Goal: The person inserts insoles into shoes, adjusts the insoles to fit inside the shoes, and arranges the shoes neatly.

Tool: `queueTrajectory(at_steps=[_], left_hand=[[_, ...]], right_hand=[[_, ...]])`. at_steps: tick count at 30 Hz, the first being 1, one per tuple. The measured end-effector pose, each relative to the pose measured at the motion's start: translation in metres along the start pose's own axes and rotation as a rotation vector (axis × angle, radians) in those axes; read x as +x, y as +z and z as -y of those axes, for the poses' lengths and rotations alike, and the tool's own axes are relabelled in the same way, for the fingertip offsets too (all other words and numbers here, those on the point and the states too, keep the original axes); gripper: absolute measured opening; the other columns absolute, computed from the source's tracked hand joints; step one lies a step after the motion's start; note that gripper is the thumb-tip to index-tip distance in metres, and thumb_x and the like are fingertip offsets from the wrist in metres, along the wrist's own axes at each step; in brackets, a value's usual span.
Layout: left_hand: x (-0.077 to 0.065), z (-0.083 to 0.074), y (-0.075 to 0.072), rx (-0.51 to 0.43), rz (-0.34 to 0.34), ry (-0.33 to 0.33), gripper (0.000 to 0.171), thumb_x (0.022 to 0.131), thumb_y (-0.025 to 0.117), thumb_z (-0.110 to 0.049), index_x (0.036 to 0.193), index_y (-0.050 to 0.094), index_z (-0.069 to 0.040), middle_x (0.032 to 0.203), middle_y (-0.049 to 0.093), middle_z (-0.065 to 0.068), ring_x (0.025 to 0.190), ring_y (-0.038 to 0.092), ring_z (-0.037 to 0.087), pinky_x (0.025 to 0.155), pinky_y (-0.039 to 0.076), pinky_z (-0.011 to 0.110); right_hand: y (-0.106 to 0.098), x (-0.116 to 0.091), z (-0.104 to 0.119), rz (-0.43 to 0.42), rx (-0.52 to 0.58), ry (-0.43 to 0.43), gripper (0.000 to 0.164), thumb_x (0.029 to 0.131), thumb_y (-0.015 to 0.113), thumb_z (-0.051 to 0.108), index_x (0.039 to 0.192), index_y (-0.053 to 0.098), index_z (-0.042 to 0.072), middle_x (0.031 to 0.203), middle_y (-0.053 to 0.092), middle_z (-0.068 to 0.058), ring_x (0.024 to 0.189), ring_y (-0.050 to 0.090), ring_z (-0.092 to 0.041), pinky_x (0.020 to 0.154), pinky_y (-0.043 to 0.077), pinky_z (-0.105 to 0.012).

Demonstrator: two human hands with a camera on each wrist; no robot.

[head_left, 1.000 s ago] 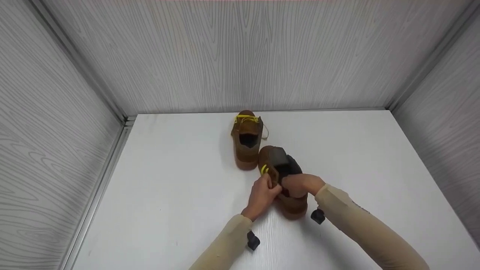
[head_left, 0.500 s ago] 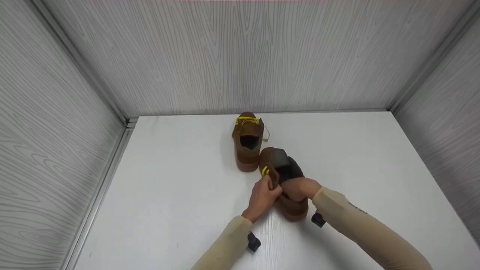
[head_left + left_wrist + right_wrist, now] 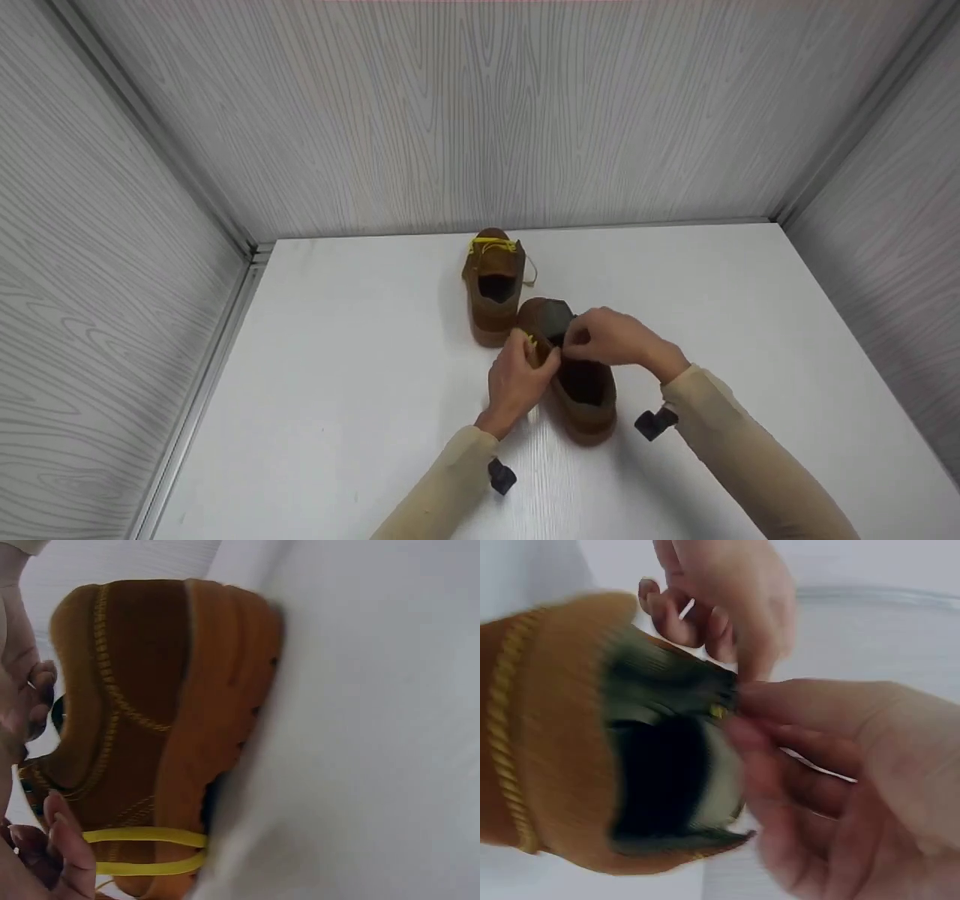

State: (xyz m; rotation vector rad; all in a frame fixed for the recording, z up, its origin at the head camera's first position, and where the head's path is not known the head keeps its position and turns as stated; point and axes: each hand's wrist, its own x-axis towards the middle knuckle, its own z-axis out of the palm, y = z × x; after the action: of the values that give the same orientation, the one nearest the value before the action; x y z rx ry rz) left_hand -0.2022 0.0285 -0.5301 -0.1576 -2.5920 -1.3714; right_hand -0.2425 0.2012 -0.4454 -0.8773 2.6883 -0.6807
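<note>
A brown lace-up shoe [image 3: 586,420] stands on the white tabletop, its toe angled away to the left. My left hand [image 3: 517,382] pinches the eyelet flap on the shoe's left side. Strands of yellow shoelace [image 3: 146,835] hang over the outer side in the left wrist view, beside the left fingers. Above the shoe's opening, my right hand [image 3: 613,337] has thumb and forefinger together at the flap's inner edge. A bit of yellow lace shows at those fingertips in the right wrist view. The dark tongue [image 3: 556,319] is folded toward the toe.
A matching brown shoe [image 3: 491,322] with yellow laces across its front stands just beyond, to the left. A pale lace end [image 3: 532,271] loops out on its right. Grey wood-grain walls [image 3: 480,112] enclose the white table [image 3: 337,375] at the back and both sides.
My right hand has come up out of the shoe's opening and moved forward to the flap's edge, uncovering the heel opening. My left hand keeps its hold, shifted slightly forward.
</note>
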Motion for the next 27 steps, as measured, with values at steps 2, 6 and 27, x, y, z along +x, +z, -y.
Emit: queueTrajectory(at_steps=[2,6,27], left_hand=[[0.010,-0.005,-0.005,0.014,-0.028,0.021,0.036,0.086,0.064,-0.042,0.095,0.043,-0.014,0.088,0.043,-0.001,0.071,0.048,0.012,0.058,0.040,0.027],[0.033,-0.010,-0.013,0.104,0.004,0.014,0.047,0.089,0.059,-0.040,0.122,0.044,-0.009,0.114,0.046,0.006,0.081,0.056,0.019,0.069,0.049,0.034],[0.037,-0.017,-0.009,0.149,0.048,0.094,0.012,0.083,0.072,-0.025,0.088,0.063,-0.018,0.086,0.065,-0.007,0.074,0.059,0.010,0.065,0.047,0.030]], right_hand=[[-0.002,0.004,-0.004,-0.138,-0.035,-0.005,0.011,0.084,0.071,0.017,0.091,0.069,0.009,0.084,0.062,0.000,0.076,0.055,-0.018,0.067,0.049,-0.035],[0.007,0.015,-0.016,-0.237,-0.110,0.010,0.051,0.083,0.073,0.022,0.126,0.055,0.001,0.125,0.054,-0.015,0.114,0.046,-0.031,0.092,0.043,-0.045],[0.032,0.010,-0.035,-0.445,-0.166,-0.104,0.027,0.075,0.080,0.006,0.094,0.062,0.006,0.092,0.055,-0.005,0.085,0.047,-0.024,0.075,0.045,-0.038]])
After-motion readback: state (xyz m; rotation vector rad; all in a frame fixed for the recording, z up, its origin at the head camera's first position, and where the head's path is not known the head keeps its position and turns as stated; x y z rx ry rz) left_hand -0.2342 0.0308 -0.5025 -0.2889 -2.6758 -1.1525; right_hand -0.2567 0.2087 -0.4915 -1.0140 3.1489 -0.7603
